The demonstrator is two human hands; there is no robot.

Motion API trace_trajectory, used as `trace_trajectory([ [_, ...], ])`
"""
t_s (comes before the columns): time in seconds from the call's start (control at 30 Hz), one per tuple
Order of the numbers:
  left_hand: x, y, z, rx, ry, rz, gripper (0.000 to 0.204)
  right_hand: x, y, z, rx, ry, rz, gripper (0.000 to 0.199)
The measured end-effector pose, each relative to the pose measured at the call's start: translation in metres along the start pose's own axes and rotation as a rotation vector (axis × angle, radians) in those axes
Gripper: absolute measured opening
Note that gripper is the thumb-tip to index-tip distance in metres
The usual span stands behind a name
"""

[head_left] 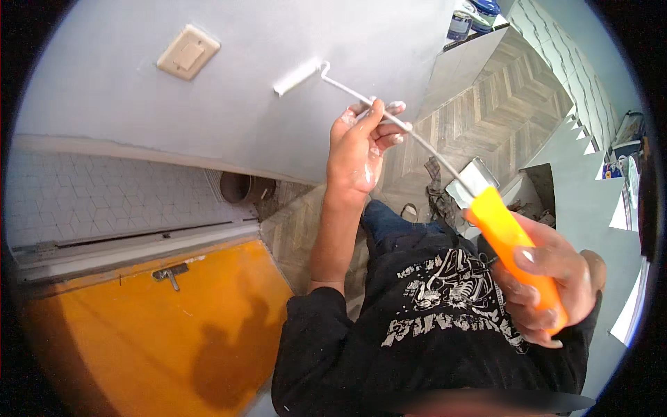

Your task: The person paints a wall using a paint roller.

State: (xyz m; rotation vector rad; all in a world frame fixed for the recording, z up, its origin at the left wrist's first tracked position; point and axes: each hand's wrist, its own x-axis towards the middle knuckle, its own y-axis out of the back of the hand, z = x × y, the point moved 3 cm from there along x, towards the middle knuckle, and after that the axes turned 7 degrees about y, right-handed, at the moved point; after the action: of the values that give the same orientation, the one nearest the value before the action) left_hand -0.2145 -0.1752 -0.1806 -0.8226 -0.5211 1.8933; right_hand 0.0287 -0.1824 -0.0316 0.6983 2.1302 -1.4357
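Note:
A small paint roller slants across the view, its white sleeve [297, 77] against the pale grey wall [264, 132]. My right hand [556, 271] is closed round the roller's orange handle [511, 236] at the lower right. Farther up, the fingers and thumb of my left hand [358, 149] hold the thin metal rod [434, 151], a short way below the sleeve. White paint smears mark my left palm and fingertips. To the left of the sleeve, a beige light switch [188, 53] is mounted on the wall.
At the lower left is an orange door [167, 333] with a metal handle [167, 275]. Paint cans [460, 25] stand at the upper right. A whitish tray [479, 174] and a dark rag [439, 191] lie on the herringbone floor [500, 104]. White stair edges [590, 147] rise at the right.

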Motion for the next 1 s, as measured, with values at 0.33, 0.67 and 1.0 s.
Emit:
trace_trajectory([
  [0.33,0.131,0.253,-0.132,0.009,0.329,0.226,0.012,0.261,0.129,0.041,0.192,0.057,-0.209,0.010],
  [0.67,0.033,0.398,-0.245,0.455,0.937,0.290,0.075,0.344,0.349,0.109,0.362,-0.018,-0.101,0.011],
  [1.0,0.003,0.472,-0.186,0.924,1.051,0.496,0.079,0.333,0.499,0.149,0.451,0.173,0.307,0.021],
])
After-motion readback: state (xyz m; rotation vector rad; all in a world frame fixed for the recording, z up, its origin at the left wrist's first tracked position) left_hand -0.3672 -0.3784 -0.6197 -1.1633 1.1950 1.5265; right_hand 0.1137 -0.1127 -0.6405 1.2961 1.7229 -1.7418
